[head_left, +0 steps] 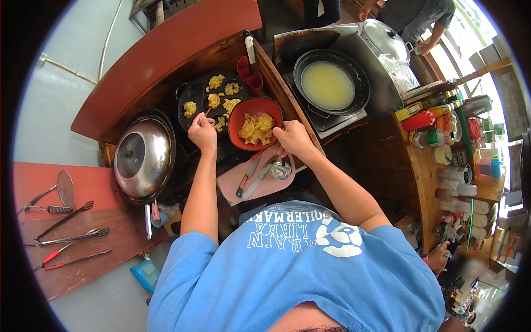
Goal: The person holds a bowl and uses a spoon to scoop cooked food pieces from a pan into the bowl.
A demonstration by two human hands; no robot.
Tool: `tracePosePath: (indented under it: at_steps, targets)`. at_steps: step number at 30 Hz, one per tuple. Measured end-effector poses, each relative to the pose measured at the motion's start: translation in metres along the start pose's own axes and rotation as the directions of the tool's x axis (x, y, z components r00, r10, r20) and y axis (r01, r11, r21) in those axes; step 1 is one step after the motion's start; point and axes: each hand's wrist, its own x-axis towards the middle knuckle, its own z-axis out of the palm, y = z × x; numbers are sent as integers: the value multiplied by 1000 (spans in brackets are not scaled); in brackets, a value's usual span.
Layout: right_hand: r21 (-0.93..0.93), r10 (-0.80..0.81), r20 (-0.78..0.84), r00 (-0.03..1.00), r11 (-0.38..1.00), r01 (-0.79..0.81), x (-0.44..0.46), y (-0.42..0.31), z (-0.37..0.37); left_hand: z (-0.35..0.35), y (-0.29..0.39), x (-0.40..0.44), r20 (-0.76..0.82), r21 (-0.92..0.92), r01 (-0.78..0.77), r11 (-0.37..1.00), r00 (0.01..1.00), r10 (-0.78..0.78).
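My right hand (293, 139) grips the rim of a red bowl (234, 123) with a dark outside, which holds a lumpy yellow mixture (257, 129). Fingers pinched, my left hand (203, 134) holds a small thin utensil (208, 112) at the near edge of a dark moulded pan (194, 91). Yellow portions (214, 100) sit in several of the pan's hollows. The bowl is at the pan's right side. Below the bowl, a pink cutting board (224, 181) bears knives (257, 181) and a crumpled silvery item (280, 170).
A lidded wok (142, 157) stands left of the pan. Tongs (74, 236) lie on the red shelf at far left. A pan of pale yellow liquid (327, 86) sits on a burner at the right. Bottles (418, 120) crowd the right shelf. Other people (417, 19) stand beyond.
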Motion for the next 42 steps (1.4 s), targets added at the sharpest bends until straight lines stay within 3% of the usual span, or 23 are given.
tracePosePath:
  at_steps: [3, 6, 8, 12, 19, 24, 28, 30, 32, 33, 34, 35, 36, 38, 39, 41, 42]
  targets:
    - [2, 11, -11, 1000, 1000, -11, 4, -5, 0, -1, 0, 2, 26, 40, -39, 998, 999, 38]
    - [-11, 6, -18, 1000, 1000, -6, 6, -7, -1, 0, 2, 1, 8, -49, 31, 998, 999, -31]
    - [-16, 1, -22, 1000, 1000, -2, 9, -7, -1, 1, 2, 3, 2, -353, 279, 893, 955, -298]
    - [-17, -9, -24, 1000, 1000, 9, 16, -7, 1, -6, -3, 12, 40, -507, 417, 755, 885, -463]
    - [-29, -18, -27, 999, 999, 17, 26, -9, 3, -23, 16, 9, 63, -573, 366, 733, 912, -405]
    - [-58, 5, 2, 1000, 998, -5, 32, -19, 7, -48, 52, -12, 168, -657, 362, 661, 925, -340]
    - [-40, -43, 28, 999, 998, 44, 26, -20, 11, -64, 77, -49, 255, -572, 389, 722, 921, -294]
    - [-15, -57, 23, 998, 998, 57, 13, -27, 6, -66, 78, -72, 278, -443, 213, 871, 956, -93]
    - [36, -100, 22, 995, 994, 99, 10, -25, 3, -68, 81, -90, 333, -97, -147, 984, 927, 171]
    - [49, -105, 22, 994, 993, 104, 2, -30, -1, -68, 82, -93, 352, -112, -166, 980, 916, 195]
    - [49, -96, 33, 995, 994, 94, -2, -31, -3, -72, 83, -94, 359, -21, -555, 832, 772, 524]
    - [44, -91, 48, 995, 995, 89, -5, -31, -4, -75, 83, -93, 387, 62, -845, 531, 510, 768]
    - [48, -97, 42, 994, 994, 95, -7, -30, -3, -77, 83, -93, 387, 58, -850, 523, 502, 773]
    - [66, -93, 25, 995, 994, 91, -11, -24, -1, -79, 80, -96, 299, 56, -765, 641, 626, 720]
    - [62, -96, 25, 995, 994, 95, -13, -23, -2, -80, 82, -97, 293, 56, -765, 641, 627, 722]
    - [72, -70, 12, 997, 995, 69, -14, -22, -1, -82, 85, -97, 317, 57, -621, 782, 754, 575]
    - [67, -69, 6, 998, 995, 69, -14, -20, 0, -82, 85, -96, 316, 49, -620, 783, 754, 576]
